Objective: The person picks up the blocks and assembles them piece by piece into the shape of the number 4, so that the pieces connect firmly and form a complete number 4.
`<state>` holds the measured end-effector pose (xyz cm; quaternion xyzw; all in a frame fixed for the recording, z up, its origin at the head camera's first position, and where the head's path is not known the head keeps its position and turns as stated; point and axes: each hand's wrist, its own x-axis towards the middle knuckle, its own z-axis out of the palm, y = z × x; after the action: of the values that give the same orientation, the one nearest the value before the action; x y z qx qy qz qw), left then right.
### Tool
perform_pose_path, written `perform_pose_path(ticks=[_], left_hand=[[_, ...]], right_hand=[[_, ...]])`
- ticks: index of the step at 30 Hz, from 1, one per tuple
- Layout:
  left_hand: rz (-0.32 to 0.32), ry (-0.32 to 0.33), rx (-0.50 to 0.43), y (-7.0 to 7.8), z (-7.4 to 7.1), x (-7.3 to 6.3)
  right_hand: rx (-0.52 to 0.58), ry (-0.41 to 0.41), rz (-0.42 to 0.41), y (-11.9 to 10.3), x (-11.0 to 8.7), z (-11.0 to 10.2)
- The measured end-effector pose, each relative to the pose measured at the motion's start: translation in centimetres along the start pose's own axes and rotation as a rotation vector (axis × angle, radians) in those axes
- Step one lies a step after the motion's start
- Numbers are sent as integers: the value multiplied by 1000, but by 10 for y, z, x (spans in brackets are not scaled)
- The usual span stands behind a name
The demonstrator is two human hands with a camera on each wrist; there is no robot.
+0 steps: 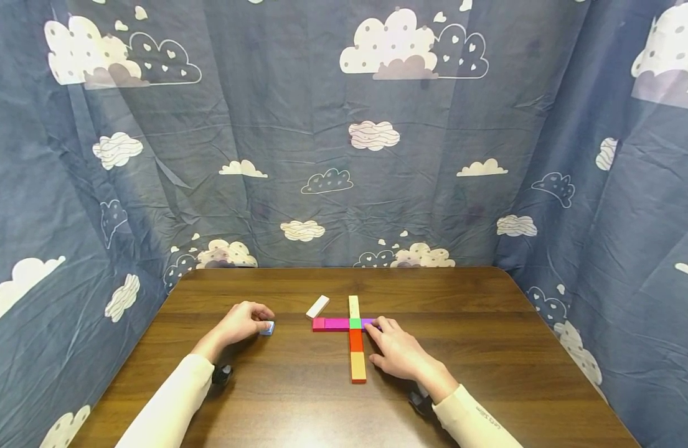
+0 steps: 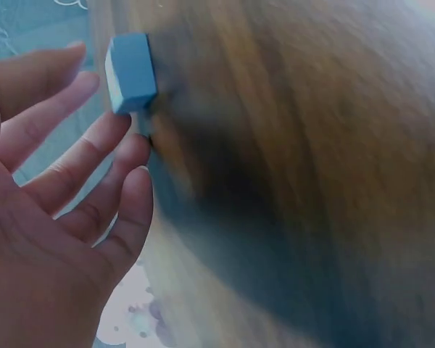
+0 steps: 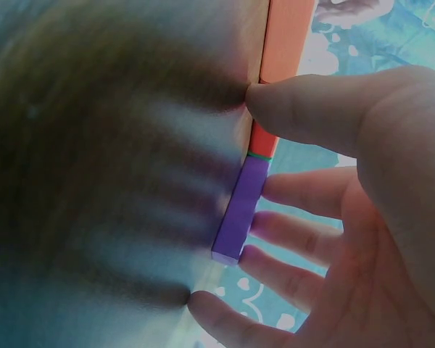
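Observation:
A small blue block [image 1: 268,328] lies on the wooden table at left. My left hand [image 1: 244,322] is right beside it; in the left wrist view the blue block [image 2: 133,72] sits just past the fingertips, with thumb and fingers apart. Near the middle, coloured blocks form a cross: a green centre [image 1: 355,323], a cream block [image 1: 353,306] behind, a red block [image 1: 356,340] and a tan-topped block [image 1: 358,367] in front, a magenta block [image 1: 337,324] to the left. My right hand [image 1: 400,351] rests its extended fingers along the purple block [image 3: 241,210], the cross's right arm.
A loose white block [image 1: 318,307] lies slantwise behind the cross's left arm. At the outer end of that arm is a pinkish-red block [image 1: 318,324]. Behind the brown table [image 1: 461,298] hangs a blue curtain [image 1: 276,137] with cloud prints.

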<state>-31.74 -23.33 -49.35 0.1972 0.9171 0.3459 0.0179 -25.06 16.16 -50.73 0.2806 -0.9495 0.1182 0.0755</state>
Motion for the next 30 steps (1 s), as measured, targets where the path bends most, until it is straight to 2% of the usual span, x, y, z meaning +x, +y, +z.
perform_pose_path(ticks=[4, 9, 16, 19, 30], left_hand=[[-7, -9, -19, -4, -1, -4], [-35, 1, 0, -11, 2, -4], [7, 33, 20, -16, 4, -6], [3, 49, 24, -18, 5, -6], [-10, 87, 1, -15, 12, -6]], right_hand=[[3, -1, -3, 0, 0, 0], [-1, -1, -1, 0, 0, 0], [-2, 0, 3, 0, 1, 0], [-1, -3, 3, -1, 1, 0], [-21, -8, 3, 0, 1, 1]])
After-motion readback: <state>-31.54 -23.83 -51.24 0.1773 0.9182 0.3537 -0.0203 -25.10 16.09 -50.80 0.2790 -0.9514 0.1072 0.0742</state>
